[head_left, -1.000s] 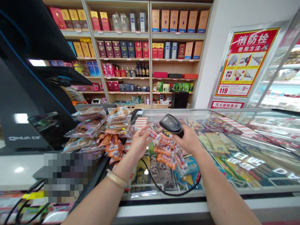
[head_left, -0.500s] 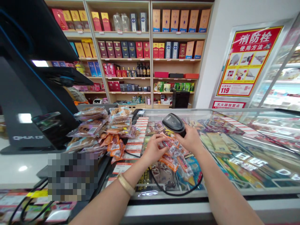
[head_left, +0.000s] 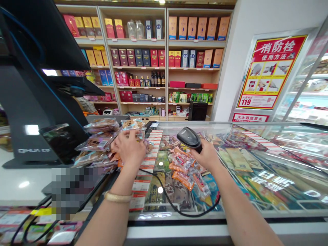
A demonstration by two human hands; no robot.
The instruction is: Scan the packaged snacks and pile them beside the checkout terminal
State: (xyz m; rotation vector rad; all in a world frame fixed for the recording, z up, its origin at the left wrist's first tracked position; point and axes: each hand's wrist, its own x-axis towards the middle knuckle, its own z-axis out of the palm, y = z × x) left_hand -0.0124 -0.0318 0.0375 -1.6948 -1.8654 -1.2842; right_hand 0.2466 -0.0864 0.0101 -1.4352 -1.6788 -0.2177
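Note:
My right hand (head_left: pixel 206 153) grips a black handheld barcode scanner (head_left: pixel 189 138), held just above the glass-topped freezer (head_left: pixel 184 221). Below and left of the scanner lies a loose heap of small orange-and-clear snack packets (head_left: pixel 183 179) on the glass. My left hand (head_left: pixel 131 149), fingers spread and bent, reaches over more orange packets (head_left: pixel 114 156) at the right side of a pile. It hides part of them, and its fingertips touch or nearly touch them. Flat brown snacks in clear bags (head_left: pixel 94 143) are stacked beside that hand.
A black checkout terminal (head_left: pixel 38 136) stands on the white counter at left. The scanner's black cable (head_left: pixel 179 212) loops over the glass. Price labels (head_left: pixel 142 185) line the freezer's left side. Shelves of boxes and bottles (head_left: pixel 143 58) rise behind.
My left hand has moved left, from the orange heap on the glass to the packets by the bagged stack. My right hand keeps the scanner in nearly the same place.

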